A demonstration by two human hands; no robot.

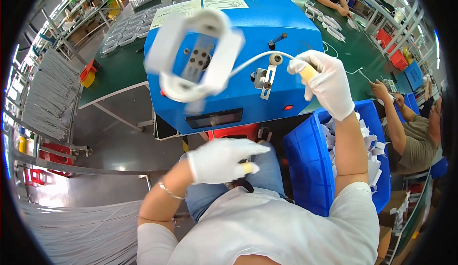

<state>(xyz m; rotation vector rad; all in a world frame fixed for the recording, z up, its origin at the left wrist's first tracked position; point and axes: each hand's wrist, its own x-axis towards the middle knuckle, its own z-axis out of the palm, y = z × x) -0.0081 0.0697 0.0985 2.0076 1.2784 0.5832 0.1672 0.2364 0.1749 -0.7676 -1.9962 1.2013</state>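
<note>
Left hand [224,160], white glove, sits nearest me over my lap, fingers loosely extended, holding nothing, a yellow wrap on one fingertip. To my right, a blue bin [310,164] full of white paper strips. Right hand [324,81], also gloved, is raised at the machine's right edge, pinching the white cable [253,60] between thumb and fingers. The cable arcs left past a small roller [275,58] to the winding spool [195,59], which is motion-blurred on the front of the blue machine [257,31]. The machine stands on a green table [119,67]. A co-worker's arm [393,121] shows far right.
</note>
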